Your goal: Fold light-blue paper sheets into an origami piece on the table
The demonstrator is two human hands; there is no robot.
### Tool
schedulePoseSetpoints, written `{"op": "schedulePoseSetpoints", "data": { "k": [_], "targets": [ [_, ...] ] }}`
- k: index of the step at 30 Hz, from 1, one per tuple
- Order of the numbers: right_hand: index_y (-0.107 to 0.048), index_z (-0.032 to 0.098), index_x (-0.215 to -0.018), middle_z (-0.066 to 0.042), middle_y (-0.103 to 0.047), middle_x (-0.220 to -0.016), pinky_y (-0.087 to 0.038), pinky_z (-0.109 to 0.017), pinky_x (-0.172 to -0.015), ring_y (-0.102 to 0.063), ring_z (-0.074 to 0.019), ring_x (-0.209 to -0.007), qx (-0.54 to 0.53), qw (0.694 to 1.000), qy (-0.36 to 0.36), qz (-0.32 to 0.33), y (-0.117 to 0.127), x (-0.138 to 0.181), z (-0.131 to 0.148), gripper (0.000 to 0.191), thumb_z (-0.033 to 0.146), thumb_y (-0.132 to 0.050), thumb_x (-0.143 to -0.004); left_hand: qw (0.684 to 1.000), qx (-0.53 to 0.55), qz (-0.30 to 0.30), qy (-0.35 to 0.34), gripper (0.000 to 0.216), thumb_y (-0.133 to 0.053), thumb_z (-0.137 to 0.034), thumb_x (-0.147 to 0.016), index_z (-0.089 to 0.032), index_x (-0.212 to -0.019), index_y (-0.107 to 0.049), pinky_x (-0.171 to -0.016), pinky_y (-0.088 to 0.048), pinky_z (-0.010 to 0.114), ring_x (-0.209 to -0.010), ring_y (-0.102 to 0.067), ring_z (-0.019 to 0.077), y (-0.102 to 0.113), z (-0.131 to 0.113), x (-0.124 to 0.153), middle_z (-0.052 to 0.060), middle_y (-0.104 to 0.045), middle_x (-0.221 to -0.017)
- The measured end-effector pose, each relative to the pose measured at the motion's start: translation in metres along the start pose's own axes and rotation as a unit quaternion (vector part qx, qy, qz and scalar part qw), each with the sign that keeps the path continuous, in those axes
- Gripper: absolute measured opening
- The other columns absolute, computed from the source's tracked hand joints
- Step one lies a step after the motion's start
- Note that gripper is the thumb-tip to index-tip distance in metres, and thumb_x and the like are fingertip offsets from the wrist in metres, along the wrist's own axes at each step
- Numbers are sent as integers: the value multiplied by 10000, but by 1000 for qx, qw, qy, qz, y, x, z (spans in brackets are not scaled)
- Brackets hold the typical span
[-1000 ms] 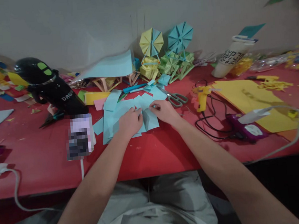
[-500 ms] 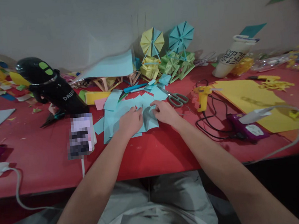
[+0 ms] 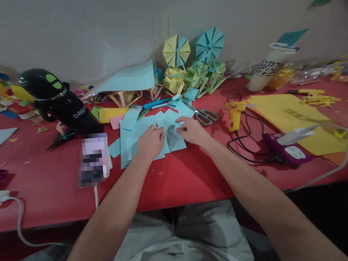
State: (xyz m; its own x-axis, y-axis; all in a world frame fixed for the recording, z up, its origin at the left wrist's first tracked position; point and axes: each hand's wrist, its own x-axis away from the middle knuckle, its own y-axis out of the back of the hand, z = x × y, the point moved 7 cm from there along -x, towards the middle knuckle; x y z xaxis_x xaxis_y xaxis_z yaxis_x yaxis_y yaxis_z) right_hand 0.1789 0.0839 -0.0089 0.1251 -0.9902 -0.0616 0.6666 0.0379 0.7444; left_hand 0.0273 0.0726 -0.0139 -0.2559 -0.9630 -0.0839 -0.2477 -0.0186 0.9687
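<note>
Creased light-blue paper (image 3: 176, 140) lies on the red tabletop (image 3: 178, 182) directly before the person, over other blue sheets (image 3: 126, 150). Left hand (image 3: 151, 142): fingers curled, resting on the blue paper. Right hand (image 3: 192, 132): at the creased paper's right side, forefinger bent. Fingertips small and partly hidden; cannot tell whether either hand pinches the paper. Scissors (image 3: 207, 117) lie just beyond the right hand. Further right: yellow glue gun (image 3: 235, 115), near yellow sheets (image 3: 296, 119). Left side: black bottle (image 3: 66, 108).
</note>
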Motion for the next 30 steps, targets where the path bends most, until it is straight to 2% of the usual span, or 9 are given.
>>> {"op": "schedulePoseSetpoints", "data": {
  "k": [8, 11, 14, 17, 21, 26, 30],
  "targets": [
    [-609, 163, -1091, 55, -485, -543, -326, -259, -593, -402, -119, -527, 23, 1000, 18, 11, -5, -1, -1, 323, 117, -532, -781, 1000, 1, 12, 0, 384, -340, -339, -977, -276, -1223, -628, -724, -477, 325, -979, -631, 231, 0, -1, 0, 81, -602, -1128],
    [-600, 155, -1083, 64, -470, -531, -319, -255, -572, -394, -110, -509, 0, 1000, 9, 3, 0, 0, -3, 279, 253, -577, -823, 1000, 2, 5, 0, 388, -338, -344, -978, -288, -1237, -620, -736, -480, 332, -984, -627, 231, 0, 0, 0, 74, -598, -1129],
    [-583, 151, -1105, 78, -445, -504, -317, -255, -549, -399, -112, -491, -38, 999, -2, 11, 2, 0, -6, 388, 406, -616, -814, 1000, 5, -6, 1, 387, -334, -360, -981, -291, -1227, -625, -736, -478, 330, -983, -621, 227, 0, 1, -1, 70, -598, -1121],
    [-561, 158, -1138, 79, -467, -514, -329, -252, -546, -406, -111, -487, -66, 997, 2, 27, 0, 0, -7, 390, 339, -619, -797, 1000, 10, -19, 3, 371, -338, -355, -981, -268, -1143, -660, -731, -472, 320, -971, -618, 218, 4, 3, -2, 71, -602, -1082],
    [-572, 162, -1128, 66, -497, -544, -339, -254, -565, -406, -112, -497, -53, 999, 3, 4, -1, -1, -6, 345, 250, -590, -795, 999, 12, -41, 3, 366, -343, -352, -975, -242, -1071, -679, -742, -469, 313, -957, -621, 211, 13, 5, 0, 72, -610, -1042],
    [-591, 161, -1102, 48, -521, -559, -357, -260, -596, -447, -124, -532, -31, 999, 2, -25, 2, 0, -3, 313, 288, -589, -815, 1000, 5, 10, 11, 343, -398, -326, -946, -243, -1160, -654, -749, -483, 327, -951, -629, 221, 9, 5, 5, 82, -604, -1104],
    [-573, 159, -1105, 53, -528, -548, -355, -254, -575, -460, -122, -517, -36, 999, -1, 8, -1, 0, -3, 325, 277, -608, -804, 1000, 9, 25, 2, 382, -381, -320, -957, -229, -1244, -617, -798, -491, 342, -1011, -621, 236, 6, 5, 4, 96, -592, -1156]
  ]
}}
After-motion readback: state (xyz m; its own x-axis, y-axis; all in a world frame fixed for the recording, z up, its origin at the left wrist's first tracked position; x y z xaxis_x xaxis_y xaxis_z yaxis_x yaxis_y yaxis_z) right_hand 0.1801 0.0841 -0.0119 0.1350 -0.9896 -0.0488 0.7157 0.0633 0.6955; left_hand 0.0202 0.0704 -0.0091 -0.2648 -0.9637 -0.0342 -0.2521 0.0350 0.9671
